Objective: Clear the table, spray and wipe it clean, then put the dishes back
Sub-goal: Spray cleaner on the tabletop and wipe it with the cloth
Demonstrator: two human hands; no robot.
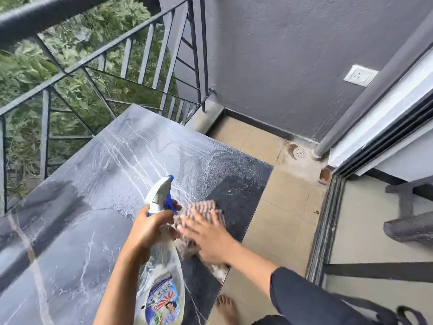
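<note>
The dark marble-patterned table [100, 174] fills the left and middle of the head view, its top streaked with wet smears and foam. My left hand [150, 227] grips the neck of a clear spray bottle [161, 273] with a white and blue trigger head, held above the table. My right hand [208, 238] lies flat, fingers spread, on a brown and white ribbed cloth [203, 207] pressed to the table near its right edge. The hand and cloth look motion-blurred. No dishes are in view.
A black metal railing [98, 66] runs behind and left of the table, greenery beyond. A grey wall [293, 55] with a socket stands at the back. Beige floor tiles [281, 207] with a drain lie to the right, next to a sliding door track [328, 219]. My bare foot [226, 306] stands by the table.
</note>
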